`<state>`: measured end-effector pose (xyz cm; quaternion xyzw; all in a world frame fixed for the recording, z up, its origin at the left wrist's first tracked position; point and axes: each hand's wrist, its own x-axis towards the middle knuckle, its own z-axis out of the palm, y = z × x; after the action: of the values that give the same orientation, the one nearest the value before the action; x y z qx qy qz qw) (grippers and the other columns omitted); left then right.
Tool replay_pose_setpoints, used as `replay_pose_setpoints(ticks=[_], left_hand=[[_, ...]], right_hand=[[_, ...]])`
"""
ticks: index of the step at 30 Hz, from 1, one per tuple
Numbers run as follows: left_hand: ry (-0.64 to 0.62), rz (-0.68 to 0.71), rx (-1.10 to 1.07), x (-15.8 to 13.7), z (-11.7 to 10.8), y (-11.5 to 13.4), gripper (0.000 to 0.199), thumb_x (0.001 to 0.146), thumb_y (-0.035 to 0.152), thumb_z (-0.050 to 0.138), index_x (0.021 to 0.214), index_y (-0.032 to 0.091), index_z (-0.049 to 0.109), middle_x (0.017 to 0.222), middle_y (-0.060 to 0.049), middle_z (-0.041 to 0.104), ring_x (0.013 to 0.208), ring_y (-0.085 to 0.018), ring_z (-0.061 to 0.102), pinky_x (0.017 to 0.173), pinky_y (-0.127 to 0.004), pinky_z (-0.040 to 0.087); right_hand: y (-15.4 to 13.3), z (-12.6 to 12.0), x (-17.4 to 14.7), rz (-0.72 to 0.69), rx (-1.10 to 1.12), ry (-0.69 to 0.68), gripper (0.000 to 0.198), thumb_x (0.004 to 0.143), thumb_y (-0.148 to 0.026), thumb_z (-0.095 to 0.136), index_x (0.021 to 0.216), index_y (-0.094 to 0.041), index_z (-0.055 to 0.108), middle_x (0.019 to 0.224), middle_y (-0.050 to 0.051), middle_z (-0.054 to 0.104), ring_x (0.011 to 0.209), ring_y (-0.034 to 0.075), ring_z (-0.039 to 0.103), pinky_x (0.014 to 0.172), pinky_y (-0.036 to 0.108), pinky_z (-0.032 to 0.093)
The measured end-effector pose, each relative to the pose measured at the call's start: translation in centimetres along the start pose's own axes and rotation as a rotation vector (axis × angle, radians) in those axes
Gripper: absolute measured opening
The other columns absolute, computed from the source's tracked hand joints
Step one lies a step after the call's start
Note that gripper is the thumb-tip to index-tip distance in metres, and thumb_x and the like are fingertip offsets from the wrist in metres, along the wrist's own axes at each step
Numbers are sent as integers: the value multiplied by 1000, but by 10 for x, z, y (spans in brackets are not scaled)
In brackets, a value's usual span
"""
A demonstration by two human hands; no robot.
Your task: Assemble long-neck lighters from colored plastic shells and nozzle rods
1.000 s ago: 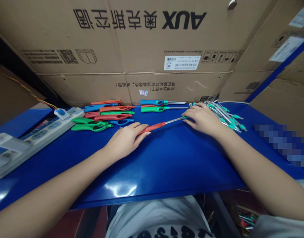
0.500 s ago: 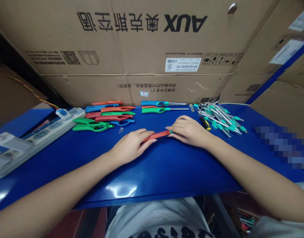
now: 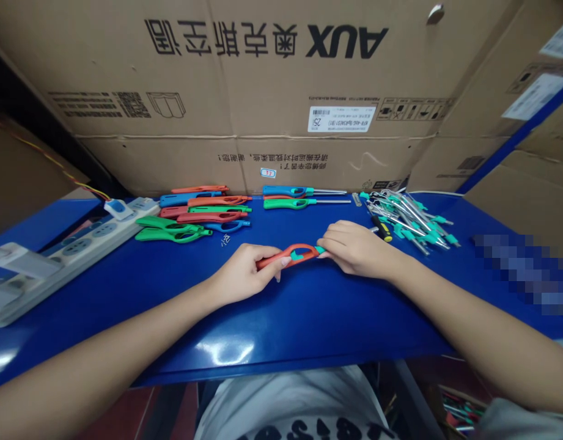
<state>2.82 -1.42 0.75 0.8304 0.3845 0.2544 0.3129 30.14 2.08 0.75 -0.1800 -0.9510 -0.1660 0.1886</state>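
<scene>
Between my two hands is a long-nosed gas lighter (image 3: 298, 253) with an orange-red handle and teal trigger, its trigger loop facing up at me. My left hand (image 3: 249, 269) is closed round the rear of the handle. At the front, my right hand (image 3: 354, 249) is closed round the teal collar and metal tube; a bit of tube tip shows past the fingers. Behind my right hand lies a black and yellow screwdriver (image 3: 384, 228). Beyond my left hand are several coloured lighter handles (image 3: 212, 216) and a few small metal parts (image 3: 225, 240).
Metal lighter tubes with teal ends (image 3: 416, 223) lie heaped at the right. Lighters with tubes fitted (image 3: 288, 203) lie at the back, before the cardboard wall (image 3: 208, 116). A white power strip (image 3: 88, 244) runs along the left of the blue table (image 3: 281, 324).
The lighter has rolled so its trigger loop and teal trigger now show. My right hand has shifted slightly down and right, and the tube tip has come into sight behind it.
</scene>
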Motion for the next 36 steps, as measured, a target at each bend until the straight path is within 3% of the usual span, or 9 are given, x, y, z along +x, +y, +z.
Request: replay_pose_setpoints(ticks=[2,6,11,17,21,28,30,34,36], left_hand=[[-6,8,6,0,0,-1,43,101,42,48,71,15,66,61,2,60,51,-9,47,51,-21,36],[37,150,140,-4,1,-3,37,102,36,48,76,16,65,67,0,64,57,-11,55,58,-23,42],[65,250,346,-7,1,-5,30,103,35,45,97,16,68,81,-6,71,70,-17,64,65,-26,47],[-83,186,557,-2,-4,0,36,105,41,40,122,18,63,105,-8,70,88,-22,69,75,-31,54],[-117,213,637,1,-4,-1,41,107,39,36,138,19,52,119,-10,64,106,-24,65,88,-36,54],[-132,243,607,1,-2,-7,39,105,33,44,140,19,51,126,-11,62,114,-25,60,97,-38,52],[-136,236,603,0,-2,-7,39,104,33,47,140,19,52,126,-11,62,115,-25,60,98,-38,52],[-122,200,658,-1,-3,-3,36,103,33,49,135,18,57,120,-10,65,111,-25,62,94,-37,54],[-113,178,727,-2,-5,-1,34,102,35,50,131,18,60,116,-9,67,107,-26,64,90,-38,55]], right_hand=[[-1,0,0,-8,5,18,28,103,-22,43,96,-10,66,77,11,64,75,21,51,70,34,38],[-4,0,2,-28,18,36,26,102,-21,43,95,-11,66,73,9,61,73,21,49,70,33,37],[-7,-2,3,-21,22,30,28,102,-21,42,91,-11,66,74,10,61,73,21,49,70,33,37],[-4,-5,4,118,143,-144,23,99,-27,52,86,-14,66,77,7,64,74,20,52,72,32,39],[4,-5,0,264,303,-279,17,95,-31,59,87,-17,65,78,4,64,76,19,56,67,28,38],[22,-9,-7,402,415,-443,43,91,-59,62,77,-19,61,76,3,65,73,17,57,66,27,39],[25,-16,-8,531,300,-463,41,94,-58,57,82,-18,64,86,6,69,79,19,61,68,28,42],[36,-32,-16,1059,-226,-538,43,101,-48,42,110,-13,65,113,19,69,100,32,66,73,37,47],[44,-35,-24,1270,-267,-664,45,99,-48,46,121,-12,62,122,22,67,110,37,65,77,41,50]])
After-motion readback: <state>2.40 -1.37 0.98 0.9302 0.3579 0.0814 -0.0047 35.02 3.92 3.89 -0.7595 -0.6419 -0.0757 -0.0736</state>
